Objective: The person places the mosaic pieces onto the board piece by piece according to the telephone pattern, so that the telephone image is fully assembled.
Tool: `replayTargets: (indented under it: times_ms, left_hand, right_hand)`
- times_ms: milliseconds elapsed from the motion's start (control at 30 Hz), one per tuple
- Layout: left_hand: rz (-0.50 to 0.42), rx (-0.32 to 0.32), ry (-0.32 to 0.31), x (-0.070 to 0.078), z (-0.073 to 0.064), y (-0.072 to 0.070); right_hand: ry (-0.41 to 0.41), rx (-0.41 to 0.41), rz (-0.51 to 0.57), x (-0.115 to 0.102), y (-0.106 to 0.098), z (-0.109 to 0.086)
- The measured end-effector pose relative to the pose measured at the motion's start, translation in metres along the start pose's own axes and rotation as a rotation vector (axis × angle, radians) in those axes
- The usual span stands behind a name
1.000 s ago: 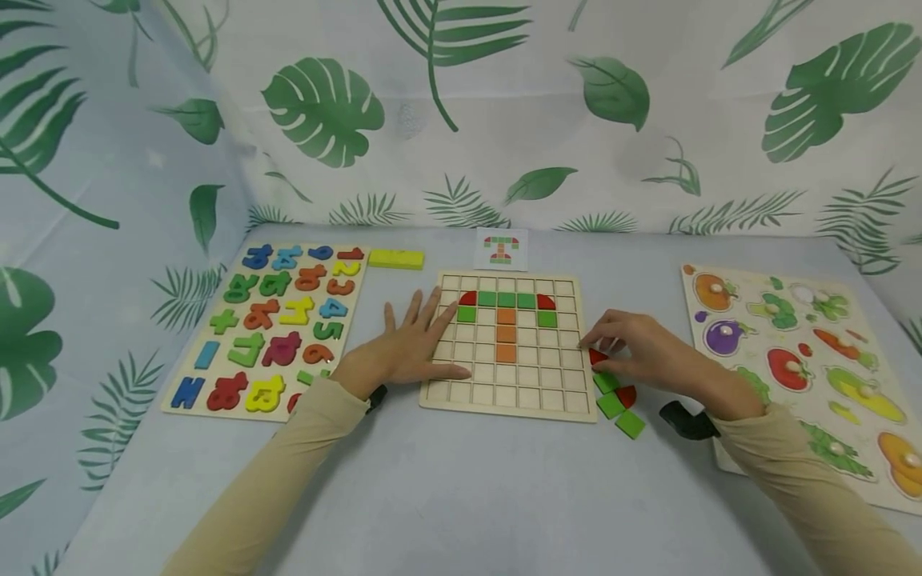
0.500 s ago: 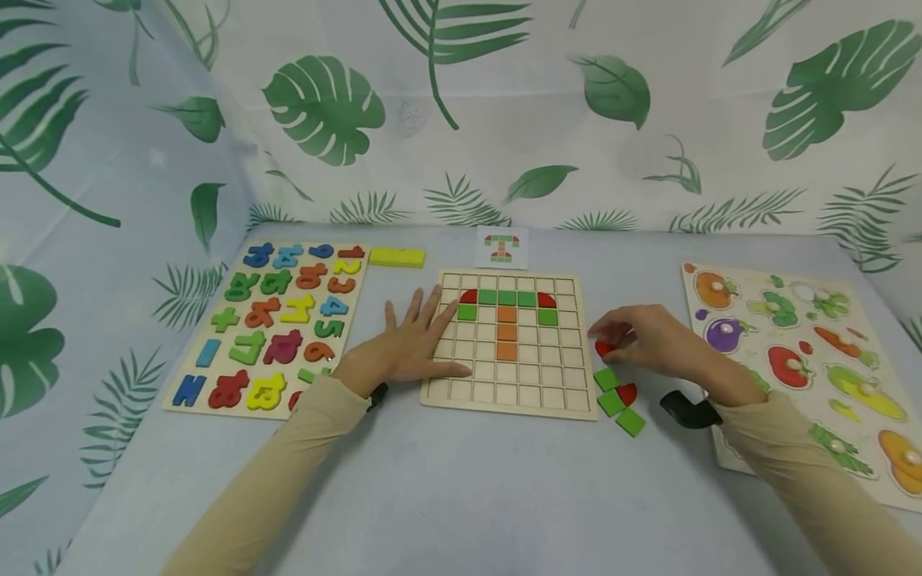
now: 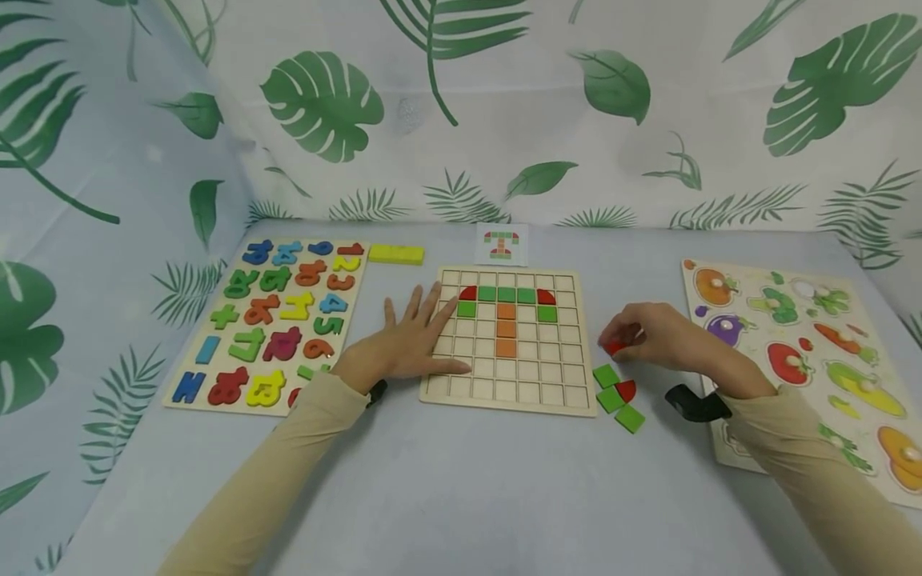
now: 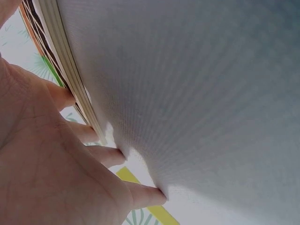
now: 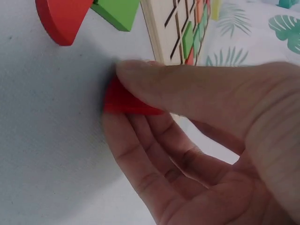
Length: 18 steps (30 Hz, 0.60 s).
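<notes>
My left hand (image 3: pixel 403 344) lies with spread fingers over the left edge of a wooden grid board (image 3: pixel 547 376). In the left wrist view its fingertips reach along the board's edge and the table. On the board, red quarter-round tiles (image 3: pixel 546 297), green squares (image 3: pixel 507 294) and orange squares (image 3: pixel 507 328) form a T-like shape. My right hand (image 3: pixel 659 340), right of the board, pinches a red quarter-round tile (image 5: pixel 129 101) between thumb and fingers, low over the table. Just below it lie several green square tiles (image 3: pixel 609 399) and another red quarter-round tile (image 3: pixel 626 390).
Behind the board stands a small pattern card (image 3: pixel 502 245), with a yellow block (image 3: pixel 396 254) to its left. A number puzzle (image 3: pixel 216 364) lies at the left. At the right is a vegetable puzzle (image 3: pixel 735 456), partly under the right forearm. A leaf-print cloth (image 3: pixel 461 152) hangs behind.
My right hand has drawn the red quarter-round tile a little to the right, away from the board's edge and the green tiles. The left hand has stayed in place.
</notes>
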<state>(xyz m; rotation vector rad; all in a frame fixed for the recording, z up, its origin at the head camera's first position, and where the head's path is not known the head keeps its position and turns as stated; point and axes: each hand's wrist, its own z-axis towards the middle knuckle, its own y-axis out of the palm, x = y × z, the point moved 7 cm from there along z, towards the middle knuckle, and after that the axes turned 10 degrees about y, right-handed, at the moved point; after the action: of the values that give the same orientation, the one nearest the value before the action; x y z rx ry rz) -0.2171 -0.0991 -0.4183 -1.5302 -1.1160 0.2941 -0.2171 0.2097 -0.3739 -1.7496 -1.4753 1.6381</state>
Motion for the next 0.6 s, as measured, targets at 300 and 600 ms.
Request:
replayTargets:
  times_ms: [300, 600]
  left_hand:
    - [-0.001, -0.008, -0.006, 0.001, -0.001, -0.002]
    - [-0.003, -0.014, -0.012, 0.002, 0.0, -0.001]
  right_hand:
    - [-0.039, 0.001, -0.019, -0.012, -0.005, 0.006]
    - [-0.135, 0.003, 0.037, -0.058, 0.004, 0.018]
